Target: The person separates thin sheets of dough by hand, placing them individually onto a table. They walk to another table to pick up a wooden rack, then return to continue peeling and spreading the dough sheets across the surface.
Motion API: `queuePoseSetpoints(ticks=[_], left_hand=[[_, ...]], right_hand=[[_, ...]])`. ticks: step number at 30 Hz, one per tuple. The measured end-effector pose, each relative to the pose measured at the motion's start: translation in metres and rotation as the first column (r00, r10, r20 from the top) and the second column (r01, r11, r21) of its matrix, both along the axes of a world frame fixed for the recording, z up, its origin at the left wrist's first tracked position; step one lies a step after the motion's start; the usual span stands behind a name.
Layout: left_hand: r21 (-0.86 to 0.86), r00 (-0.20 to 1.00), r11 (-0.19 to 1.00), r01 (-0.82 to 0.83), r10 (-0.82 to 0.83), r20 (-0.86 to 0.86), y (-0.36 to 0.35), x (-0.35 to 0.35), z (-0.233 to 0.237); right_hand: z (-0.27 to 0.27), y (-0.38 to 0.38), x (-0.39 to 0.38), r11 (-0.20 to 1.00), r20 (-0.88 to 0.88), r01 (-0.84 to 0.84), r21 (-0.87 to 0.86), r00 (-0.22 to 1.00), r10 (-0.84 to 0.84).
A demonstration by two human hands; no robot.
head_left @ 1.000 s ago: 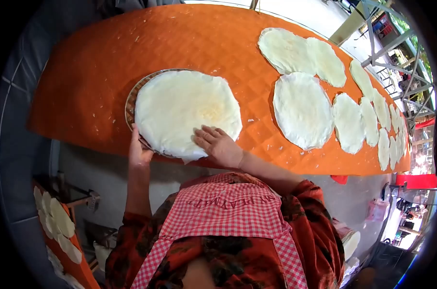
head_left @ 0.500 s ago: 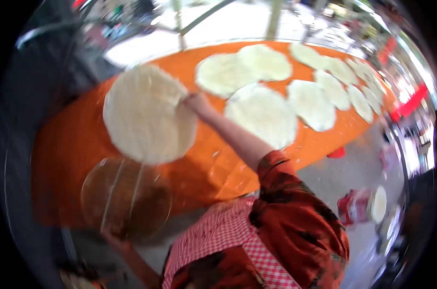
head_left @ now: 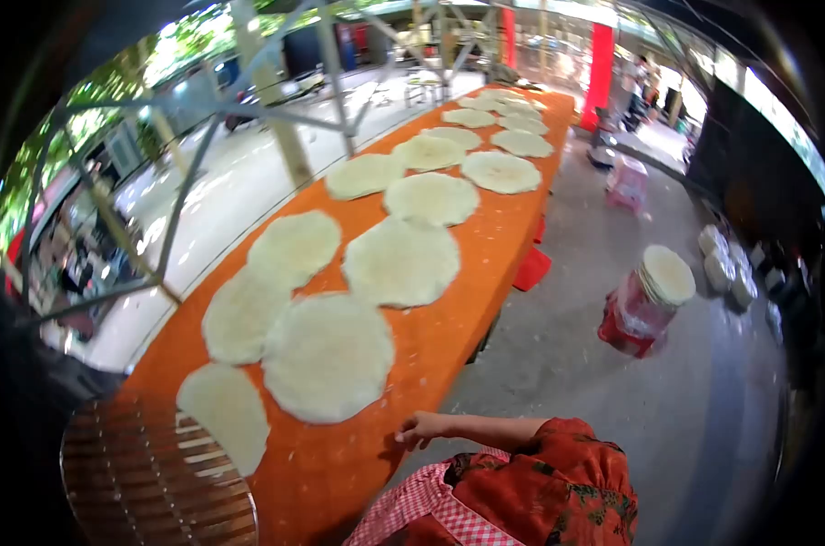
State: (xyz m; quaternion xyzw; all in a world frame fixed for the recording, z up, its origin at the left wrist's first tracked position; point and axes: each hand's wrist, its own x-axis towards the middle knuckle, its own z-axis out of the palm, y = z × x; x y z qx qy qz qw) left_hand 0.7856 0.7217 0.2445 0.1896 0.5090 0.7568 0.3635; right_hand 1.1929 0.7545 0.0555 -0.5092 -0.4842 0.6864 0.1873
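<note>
My right hand [head_left: 420, 429] hangs over the table's near edge with nothing in it, its fingers loosely bent and a little apart. Closest to it lies a large, thin, pale round dough sheet [head_left: 328, 357]. To the left, another dough sheet [head_left: 221, 414] rests on the orange table [head_left: 339, 473], partly covered in view by a round slatted rack [head_left: 157, 482]. That rack is at the lower left, cut by the dark image border. My left hand is not visible.
More dough sheets [head_left: 401, 262] run in rows toward the table's far end. A red tub [head_left: 631, 314] topped with a stack of pale discs stands on the floor at right. Metal railing [head_left: 189, 191] borders the left side; a red post [head_left: 598, 68] stands beyond.
The dough sheet my right hand held now lies on the table at left; that hand has let go and drawn back. The view has turned along the table, and my left hand has left view.
</note>
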Motion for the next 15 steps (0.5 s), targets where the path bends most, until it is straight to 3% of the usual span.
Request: queuePoseSetpoints(ticks=[1, 3, 4, 6, 8, 12, 14, 15], left_hand=[[0.016, 0.999, 0.999, 0.052, -0.052, -0.002, 0.009, 0.038, 0.006], [0.038, 0.986, 0.985, 0.169, -0.168, -0.022, 0.027, 0.119, 0.017], [0.04, 0.971, 0.971, 0.236, -0.235, -0.041, 0.036, 0.161, 0.023], [0.019, 0.931, 0.931, 0.364, -0.362, -0.052, 0.051, 0.242, 0.03], [0.008, 0.883, 0.884, 0.468, -0.467, -0.041, 0.068, 0.318, 0.039], [0.03, 0.729, 0.73, 0.683, -0.684, 0.043, 0.106, 0.449, 0.045], [0.114, 0.566, 0.573, 0.811, -0.819, 0.089, 0.126, 0.525, 0.047], [0.067, 0.583, 0.591, 0.804, -0.805, 0.112, 0.134, 0.575, 0.049]], right_hand=[[0.012, -0.003, 0.026, 0.994, -0.083, 0.081, 0.07, 0.994, -0.075], [0.042, -0.012, 0.086, 0.98, -0.368, 0.191, 0.053, 0.916, -0.158], [0.059, -0.021, 0.117, 0.983, -0.586, 0.18, -0.024, 0.795, -0.16], [0.078, -0.039, 0.17, 0.975, -0.839, 0.223, -0.022, 0.525, -0.139], [0.112, -0.057, 0.235, 0.959, -0.94, 0.282, -0.036, 0.316, -0.128], [0.123, -0.067, 0.354, 0.839, -0.913, 0.524, -0.145, 0.256, -0.318], [0.116, -0.067, 0.405, 0.738, -0.889, 0.641, -0.21, 0.189, -0.417], [0.118, -0.065, 0.433, 0.7, -0.9, 0.66, -0.273, 0.083, -0.429]])
